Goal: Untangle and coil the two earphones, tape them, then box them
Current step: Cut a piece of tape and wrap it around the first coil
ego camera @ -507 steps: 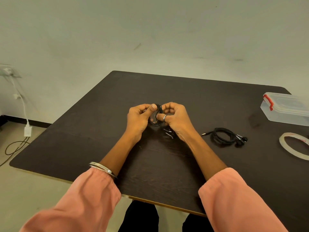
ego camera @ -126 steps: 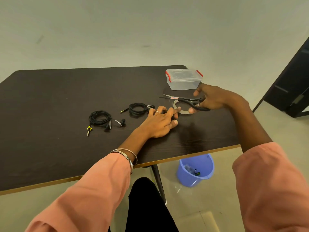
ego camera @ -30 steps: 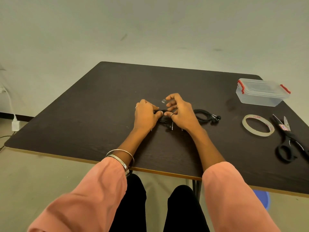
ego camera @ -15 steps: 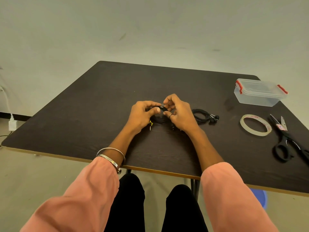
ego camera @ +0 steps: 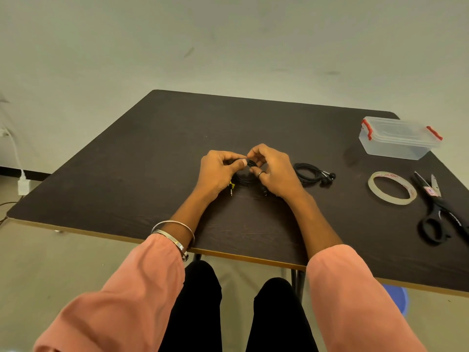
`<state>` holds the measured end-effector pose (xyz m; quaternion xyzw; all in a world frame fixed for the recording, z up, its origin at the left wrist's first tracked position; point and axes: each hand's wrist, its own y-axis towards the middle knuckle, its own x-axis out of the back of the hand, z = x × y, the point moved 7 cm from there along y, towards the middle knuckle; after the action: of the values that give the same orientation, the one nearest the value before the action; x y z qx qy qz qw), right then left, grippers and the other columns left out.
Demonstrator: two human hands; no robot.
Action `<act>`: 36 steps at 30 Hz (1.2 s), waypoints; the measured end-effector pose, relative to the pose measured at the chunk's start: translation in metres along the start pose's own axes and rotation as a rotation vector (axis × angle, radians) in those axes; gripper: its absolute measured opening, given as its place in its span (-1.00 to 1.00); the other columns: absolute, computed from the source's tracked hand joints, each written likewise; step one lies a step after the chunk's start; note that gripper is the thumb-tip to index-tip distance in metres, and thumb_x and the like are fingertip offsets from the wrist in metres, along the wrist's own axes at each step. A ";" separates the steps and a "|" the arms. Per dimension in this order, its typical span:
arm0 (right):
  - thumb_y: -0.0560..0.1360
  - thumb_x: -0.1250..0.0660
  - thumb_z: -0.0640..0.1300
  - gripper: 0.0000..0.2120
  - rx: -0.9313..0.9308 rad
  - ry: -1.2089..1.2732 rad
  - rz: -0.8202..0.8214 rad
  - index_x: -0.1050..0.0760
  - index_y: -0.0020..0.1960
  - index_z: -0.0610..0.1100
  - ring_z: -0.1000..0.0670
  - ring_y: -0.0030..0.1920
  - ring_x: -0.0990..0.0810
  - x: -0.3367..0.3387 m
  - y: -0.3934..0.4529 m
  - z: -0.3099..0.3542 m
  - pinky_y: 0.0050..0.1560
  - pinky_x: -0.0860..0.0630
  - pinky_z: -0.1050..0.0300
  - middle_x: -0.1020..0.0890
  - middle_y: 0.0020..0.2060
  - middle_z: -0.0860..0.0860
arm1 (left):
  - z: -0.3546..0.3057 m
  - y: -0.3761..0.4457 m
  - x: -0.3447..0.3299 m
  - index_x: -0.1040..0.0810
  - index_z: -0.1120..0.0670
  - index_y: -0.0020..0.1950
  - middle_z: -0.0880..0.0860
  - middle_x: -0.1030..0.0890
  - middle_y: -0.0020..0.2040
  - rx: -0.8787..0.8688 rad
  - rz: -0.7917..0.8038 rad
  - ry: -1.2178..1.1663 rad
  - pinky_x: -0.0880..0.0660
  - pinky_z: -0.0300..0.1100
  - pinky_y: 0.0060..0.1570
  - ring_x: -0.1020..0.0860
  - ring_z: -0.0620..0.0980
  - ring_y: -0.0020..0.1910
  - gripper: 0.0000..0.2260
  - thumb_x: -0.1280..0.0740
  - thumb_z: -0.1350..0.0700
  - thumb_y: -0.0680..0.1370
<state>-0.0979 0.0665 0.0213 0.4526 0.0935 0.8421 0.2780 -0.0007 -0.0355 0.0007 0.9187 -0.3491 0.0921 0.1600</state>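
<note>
Both hands meet over the middle of the dark table [ego camera: 142, 158]. My left hand [ego camera: 219, 172] and my right hand [ego camera: 275, 171] pinch a coiled black earphone [ego camera: 247, 174] between their fingertips, just above the tabletop. Its yellow-marked plug [ego camera: 231, 188] hangs below my left hand. The coil is mostly hidden by my fingers. A second coiled black earphone [ego camera: 313, 174] lies on the table just right of my right hand. A clear lidded box with red clips [ego camera: 398, 137] stands at the far right.
A roll of clear tape [ego camera: 392, 188] lies flat to the right of the second earphone. Black scissors [ego camera: 439, 212] lie beside it near the table's right edge. A blue bucket [ego camera: 396, 297] sits on the floor under the table's front right.
My hands have lifted the coil slightly off the table and their fingertips have closed together on its top. The plug now dangles free under my left hand.
</note>
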 end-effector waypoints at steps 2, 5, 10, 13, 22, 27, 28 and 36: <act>0.44 -0.42 -0.28 -0.74 0.005 -0.004 -0.002 -0.48 0.08 -0.11 0.05 -0.09 -0.55 0.000 0.000 0.000 -0.12 -0.43 0.39 -0.58 -0.06 0.01 | 0.000 0.000 0.000 -0.70 0.05 0.02 -0.03 -0.71 -0.09 -0.001 0.002 -0.004 -0.58 -0.08 0.08 -0.66 -0.14 -0.06 -0.86 -0.44 0.18 0.48; 0.44 -0.41 -0.28 -0.74 0.008 -0.021 -0.008 -0.48 0.08 -0.10 0.06 -0.09 -0.53 0.001 0.000 0.000 -0.13 -0.41 0.39 -0.57 -0.06 0.03 | 0.002 0.001 0.000 -0.69 0.02 0.03 -0.02 -0.71 -0.05 -0.004 0.036 -0.034 -0.57 -0.03 0.12 -0.65 -0.11 -0.02 -0.82 -0.45 0.20 0.47; 0.44 -0.41 -0.29 -0.73 0.007 -0.032 -0.014 -0.48 0.08 -0.08 0.09 -0.09 -0.52 0.002 0.001 -0.001 -0.11 -0.42 0.39 -0.56 -0.06 0.05 | 0.002 0.001 -0.002 -0.69 0.02 0.05 0.00 -0.71 -0.05 0.006 0.078 -0.087 -0.57 0.01 0.13 -0.66 -0.07 0.00 -0.78 -0.49 0.20 0.43; 0.43 -0.40 -0.30 -0.73 0.014 -0.038 -0.021 -0.48 0.08 -0.09 0.08 -0.10 -0.52 0.002 0.001 -0.002 -0.12 -0.42 0.38 -0.56 -0.06 0.03 | 0.001 0.001 -0.002 -0.69 0.00 0.04 0.02 -0.71 -0.05 -0.008 0.096 -0.110 -0.57 0.05 0.12 -0.67 -0.04 -0.01 -0.77 -0.51 0.17 0.40; 0.43 -0.41 -0.29 -0.74 0.029 -0.077 -0.031 -0.49 0.06 -0.08 0.14 -0.12 -0.48 0.001 0.002 -0.002 -0.16 -0.34 0.49 -0.53 -0.09 0.09 | -0.002 0.000 -0.003 -0.72 0.02 -0.07 -0.03 -0.72 -0.13 0.015 0.049 -0.083 -0.51 -0.05 0.20 -0.64 -0.15 0.02 -0.82 -0.46 -0.05 0.45; 0.42 -0.40 -0.31 -0.75 0.042 -0.067 -0.022 -0.49 0.03 -0.08 0.10 -0.13 -0.49 0.001 0.002 0.000 -0.15 -0.41 0.34 -0.55 -0.11 0.05 | -0.003 0.001 -0.006 -0.72 0.02 -0.07 -0.05 -0.71 -0.17 0.038 0.027 -0.042 -0.56 -0.04 0.12 -0.66 -0.13 -0.05 -0.88 -0.47 0.01 0.45; 0.42 -0.39 -0.31 -0.75 0.035 -0.063 -0.020 -0.49 0.03 -0.07 0.10 -0.13 -0.50 0.001 0.002 0.000 -0.15 -0.43 0.32 -0.56 -0.10 0.04 | -0.002 0.001 -0.006 -0.71 0.02 -0.06 -0.04 -0.71 -0.15 0.039 0.029 -0.042 -0.57 -0.04 0.11 -0.66 -0.13 -0.06 -0.89 -0.48 0.05 0.45; 0.44 -0.40 -0.27 -0.77 0.014 -0.057 -0.026 -0.51 0.07 -0.11 0.06 -0.13 -0.53 0.003 0.002 -0.001 -0.18 -0.39 0.44 -0.58 -0.09 0.00 | -0.002 0.000 -0.002 -0.70 0.04 -0.02 -0.05 -0.70 -0.13 0.000 -0.003 0.009 -0.58 -0.09 0.09 -0.65 -0.15 -0.07 -0.87 -0.46 0.18 0.46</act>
<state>-0.1009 0.0666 0.0240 0.4770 0.0975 0.8246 0.2882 -0.0019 -0.0332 0.0023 0.9188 -0.3471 0.0958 0.1619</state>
